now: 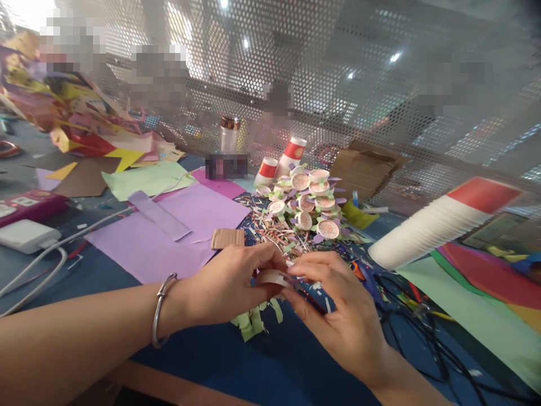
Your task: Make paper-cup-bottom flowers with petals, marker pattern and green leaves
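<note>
Between both hands is a small, pale, curved piece (273, 277) that looks like the cut-off base of a paper cup, partly hidden by fingers. My left hand (224, 282) is closed around it, thumb below and fingers above. From the other side, the fingertips of my right hand (338, 304) pinch its near edge. Below them on the table lie cut light-green paper pieces (251, 322). Just beyond is a heap of round cup-base figures (305, 203) with green and purple paper tabs, resting among thin paper shreds (281, 228).
A long stack of paper cups (426, 231) leans at right, above coloured sheets (469, 316) and black cables (435, 338). Purple paper (139, 248), a cardboard piece (228, 239) and a white charger (29, 235) lie left. A perforated screen (236, 62) stands behind.
</note>
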`<state>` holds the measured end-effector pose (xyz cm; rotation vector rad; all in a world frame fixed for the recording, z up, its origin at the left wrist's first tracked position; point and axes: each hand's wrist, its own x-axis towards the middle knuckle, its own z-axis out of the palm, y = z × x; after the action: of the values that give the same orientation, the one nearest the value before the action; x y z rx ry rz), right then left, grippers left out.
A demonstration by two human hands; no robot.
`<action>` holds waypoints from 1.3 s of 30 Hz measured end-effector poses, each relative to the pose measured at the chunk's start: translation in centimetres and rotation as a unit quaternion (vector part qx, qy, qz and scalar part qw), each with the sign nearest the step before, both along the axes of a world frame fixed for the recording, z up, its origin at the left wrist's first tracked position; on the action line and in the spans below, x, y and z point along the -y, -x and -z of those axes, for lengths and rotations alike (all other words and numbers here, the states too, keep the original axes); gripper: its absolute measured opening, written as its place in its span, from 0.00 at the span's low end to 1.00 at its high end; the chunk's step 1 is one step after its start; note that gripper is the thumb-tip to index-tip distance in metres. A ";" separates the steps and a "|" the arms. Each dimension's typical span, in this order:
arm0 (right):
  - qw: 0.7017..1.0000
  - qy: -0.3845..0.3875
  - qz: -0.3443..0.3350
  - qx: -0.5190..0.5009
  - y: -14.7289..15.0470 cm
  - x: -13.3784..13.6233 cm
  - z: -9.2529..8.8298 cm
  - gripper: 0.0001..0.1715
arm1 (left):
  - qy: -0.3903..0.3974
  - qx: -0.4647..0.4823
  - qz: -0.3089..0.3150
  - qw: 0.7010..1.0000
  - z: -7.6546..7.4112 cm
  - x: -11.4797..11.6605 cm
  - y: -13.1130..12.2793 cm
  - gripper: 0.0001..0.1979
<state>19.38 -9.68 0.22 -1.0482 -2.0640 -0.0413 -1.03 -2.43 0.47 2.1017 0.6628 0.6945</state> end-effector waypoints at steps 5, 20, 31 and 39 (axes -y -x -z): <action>0.999 0.014 -0.032 -0.006 0.2 -0.1 0.2 0.10 | 0.005 -0.014 -0.023 1.000 -0.1 0.3 -0.1 0.08; 0.998 0.053 -0.020 -0.025 -0.2 -0.4 0.4 0.05 | 0.145 0.017 0.053 0.988 0.3 0.0 -0.7 0.09; 0.932 0.289 0.020 -0.220 -0.7 -0.6 0.9 0.15 | 0.279 0.170 0.111 0.939 0.8 -1.1 -0.7 0.16; 0.902 0.317 0.030 -0.291 -0.8 -1.1 0.9 0.14 | 0.215 0.122 0.090 0.965 0.8 -1.6 -0.7 0.09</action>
<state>20.15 -8.61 -0.70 -1.3007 -1.5029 0.8653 -0.32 -0.79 -0.36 1.6198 0.4307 0.6292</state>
